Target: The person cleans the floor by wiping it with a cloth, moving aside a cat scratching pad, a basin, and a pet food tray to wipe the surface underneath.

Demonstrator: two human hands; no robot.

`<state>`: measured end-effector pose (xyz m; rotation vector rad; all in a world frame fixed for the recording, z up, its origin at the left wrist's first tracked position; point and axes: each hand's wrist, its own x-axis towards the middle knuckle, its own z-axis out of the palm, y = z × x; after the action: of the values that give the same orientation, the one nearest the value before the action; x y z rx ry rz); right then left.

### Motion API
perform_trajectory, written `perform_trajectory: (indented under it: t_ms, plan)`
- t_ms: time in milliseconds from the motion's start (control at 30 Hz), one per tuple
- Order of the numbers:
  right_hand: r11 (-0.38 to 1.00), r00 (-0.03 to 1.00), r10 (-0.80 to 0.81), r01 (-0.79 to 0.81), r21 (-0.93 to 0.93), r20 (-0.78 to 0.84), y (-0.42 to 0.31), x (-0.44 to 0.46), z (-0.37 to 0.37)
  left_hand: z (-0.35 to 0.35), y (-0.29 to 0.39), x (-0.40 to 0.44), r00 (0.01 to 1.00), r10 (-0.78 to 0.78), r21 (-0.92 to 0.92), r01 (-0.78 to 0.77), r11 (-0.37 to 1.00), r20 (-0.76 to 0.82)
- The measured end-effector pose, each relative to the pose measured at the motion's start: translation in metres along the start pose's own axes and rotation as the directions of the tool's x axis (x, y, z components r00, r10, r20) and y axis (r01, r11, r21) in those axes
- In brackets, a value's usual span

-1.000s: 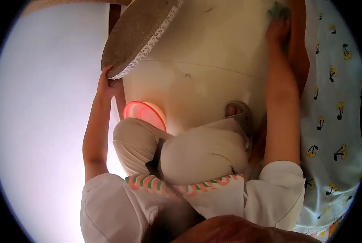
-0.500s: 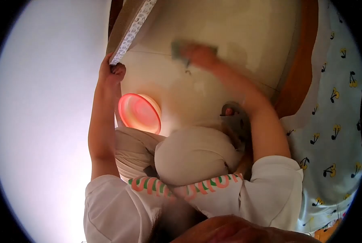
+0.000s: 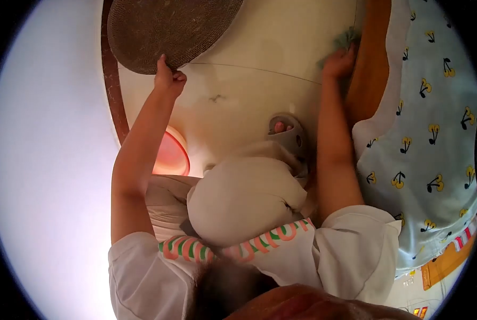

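Note:
My left hand (image 3: 170,78) grips the lower edge of a round, brown woven mat (image 3: 169,29), which is lifted at the upper left with its broad face showing. At the upper right, my right hand (image 3: 340,63) is closed on a green cloth (image 3: 347,38) against the pale tiled floor (image 3: 259,42), right beside the wooden base of the bed. Part of the cloth is hidden under the fingers.
A pink basin (image 3: 171,153) stands near my knee by the white wall (image 3: 51,133). Wooden bed edge (image 3: 371,58) and cherry-print sheet (image 3: 425,138) run along the right. My slippered foot (image 3: 287,130) is on the floor.
My right hand swept the cloth from the right to the middle of the floor, then back right. The mat turned edge-on, then came round to show its broad face.

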<state>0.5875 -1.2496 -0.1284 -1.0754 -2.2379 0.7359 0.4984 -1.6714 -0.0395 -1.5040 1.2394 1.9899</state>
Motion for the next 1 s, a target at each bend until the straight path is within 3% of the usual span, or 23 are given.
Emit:
perform_trajectory:
  t_ms: [33,100,133,200,267,333,400,433,467,500,567,600,633,667,733,833,933,1000]
  plan:
    - [0.998,0.999,0.033,-0.034,-0.054,-0.011,-0.018,0.012,0.005,-0.001,-0.004,0.013,1.0,-0.027,0.017,0.027,0.999,0.01]
    - [0.98,0.994,-0.108,0.108,-0.165,0.012,-0.026,0.025,0.023,-0.002,-0.013,0.026,0.999,-0.049,0.014,0.048,0.999,0.018]
    - [0.937,0.96,-0.275,0.278,-0.209,0.046,-0.023,0.032,0.033,0.0,-0.015,0.029,0.998,-0.048,0.013,0.047,0.999,0.028]
    - [0.901,0.88,-0.428,0.434,0.014,0.204,-0.044,0.01,0.043,0.001,-0.022,0.035,0.999,-0.009,0.037,0.007,0.999,0.045]
    - [0.751,0.706,-0.66,0.605,0.266,0.258,-0.047,-0.045,0.076,0.007,-0.02,0.029,0.997,0.011,0.082,-0.017,0.996,0.07]
    - [0.556,0.47,-0.831,0.689,0.466,0.296,-0.07,-0.115,0.058,0.003,-0.018,0.008,0.996,0.005,0.158,-0.02,0.987,0.093]
    - [0.415,0.231,-0.905,0.664,0.622,0.358,-0.093,-0.163,0.023,-0.011,-0.005,-0.002,0.989,-0.049,0.458,-0.021,0.889,0.14]
    - [0.457,0.294,-0.889,0.616,0.641,0.352,-0.093,-0.162,0.022,-0.02,0.004,-0.007,0.985,-0.08,0.591,-0.024,0.807,0.151]
    - [0.495,0.351,-0.868,0.562,0.662,0.351,-0.094,-0.161,0.022,-0.031,0.014,-0.015,0.976,-0.028,0.737,-0.144,0.66,0.216]
    - [0.536,0.409,-0.839,0.5,0.681,0.36,-0.095,-0.16,0.018,-0.049,0.024,-0.003,0.957,0.065,0.873,-0.284,0.396,0.282]
    - [0.81,0.697,-0.562,0.352,0.47,0.446,-0.086,-0.126,-0.003,-0.091,0.047,0.029,0.877,0.157,0.88,-0.415,-0.23,0.454]
    - [0.91,0.837,-0.376,0.253,0.329,0.398,-0.078,-0.106,-0.016,-0.102,0.06,0.028,0.846,0.246,0.831,-0.334,-0.445,0.472]
    - [0.938,0.913,-0.283,0.198,0.286,0.294,-0.076,-0.081,-0.037,-0.114,0.069,0.025,0.829,0.296,0.776,-0.236,-0.585,0.475]
    - [0.881,0.95,-0.051,-0.103,0.462,0.309,-0.045,-0.066,-0.042,-0.121,0.08,0.028,0.806,0.33,0.692,-0.13,-0.71,0.491]
    - [0.999,0.955,-0.046,0.035,0.042,0.294,-0.029,-0.042,-0.067,-0.123,0.108,0.053,0.94,0.258,0.581,0.084,-0.81,0.224]
    - [0.903,0.91,-0.312,0.373,-0.212,0.272,-0.005,-0.06,-0.046,-0.094,0.102,0.022,0.952,0.227,0.537,0.083,-0.84,0.208]
    - [0.896,0.886,-0.327,0.401,-0.189,0.328,-0.022,-0.06,-0.034,-0.091,0.112,0.027,0.961,0.208,0.525,0.085,-0.847,0.18]
    - [0.836,0.758,-0.538,0.538,0.112,0.369,-0.053,-0.077,-0.015,-0.103,0.113,0.033,0.946,0.238,0.552,0.081,-0.83,0.219]
